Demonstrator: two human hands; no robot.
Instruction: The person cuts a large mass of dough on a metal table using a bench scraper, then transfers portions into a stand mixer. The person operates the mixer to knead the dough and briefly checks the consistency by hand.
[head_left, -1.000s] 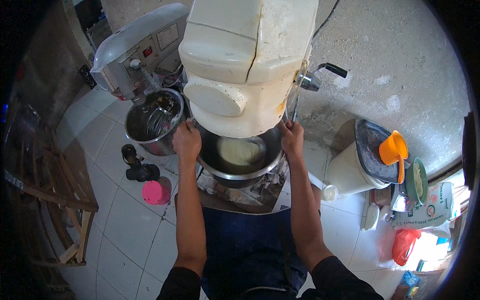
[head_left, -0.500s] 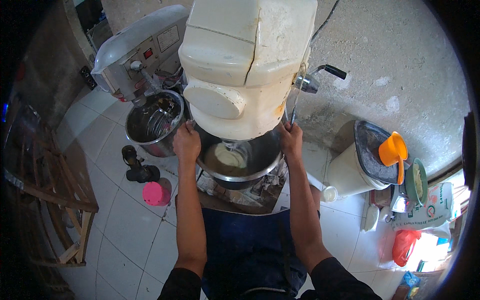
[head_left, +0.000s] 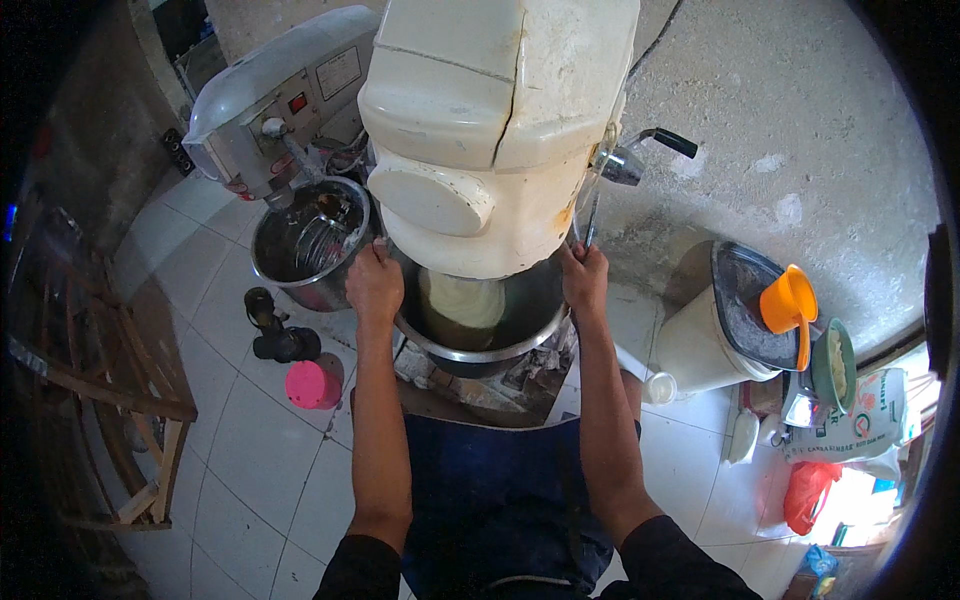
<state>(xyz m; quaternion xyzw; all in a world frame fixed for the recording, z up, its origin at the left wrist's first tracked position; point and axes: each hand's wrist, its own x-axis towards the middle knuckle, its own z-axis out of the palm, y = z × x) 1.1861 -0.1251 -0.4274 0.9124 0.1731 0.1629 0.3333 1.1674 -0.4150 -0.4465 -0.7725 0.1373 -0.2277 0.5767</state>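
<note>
A big cream-coloured stand mixer (head_left: 485,190) rises in front of me, its head over a metal mixing bowl (head_left: 470,356). Pale dough (head_left: 468,302) lies inside the bowl, partly hidden under the mixer head. My left hand (head_left: 376,284) is closed at the bowl's left side; what its fingers wrap round is hidden. At the right side, my right hand (head_left: 584,278) is closed round the lower end of a thin metal rod (head_left: 593,215), close to the rim. Both forearms reach forward over a dark blue apron (head_left: 490,500).
To the left stands a smaller mixer (head_left: 270,115) with a bowl (head_left: 300,290) and wire whisk. A pink container (head_left: 313,385) sits on the tiles. At right, a white bin (head_left: 695,340) bears a black tray (head_left: 735,300) and an orange scoop (head_left: 788,303). A wooden rack (head_left: 150,400) stands far left.
The dough has turned in the bowl and shows as a larger, smoother mass. My hands stay where they were at the bowl's sides.
</note>
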